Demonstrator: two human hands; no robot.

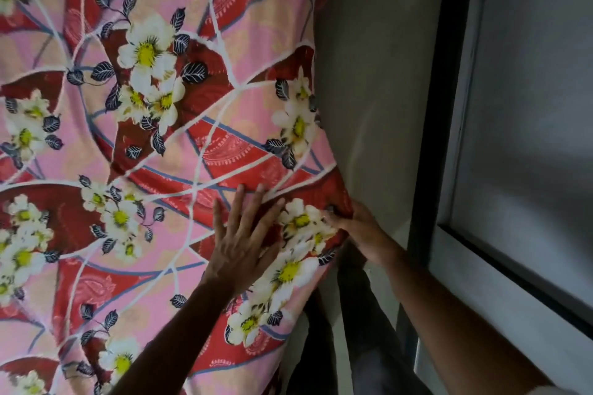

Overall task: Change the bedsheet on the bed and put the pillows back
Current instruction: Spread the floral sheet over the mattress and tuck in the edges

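Both forearms are bare to the hands [239, 247], with no sleeves, rings or watch visible.

One head-worn view looks steeply down, close over the floral bedsheet [154, 144], its right edge beside the grey wall [369, 74].

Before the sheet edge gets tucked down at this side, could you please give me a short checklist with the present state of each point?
1. Left hand flat on the floral bedsheet, fingers spread: ok.
2. Right hand grips the sheet edge at the bed's side: ok.
3. Sheet lies smooth near the hands: not ok, folds run toward the grip.
4. Gap between bed and wall is open for tucking: ok.
5. Edge already tucked under: cannot tell.
6. Pillows back in place: cannot tell, none in view.
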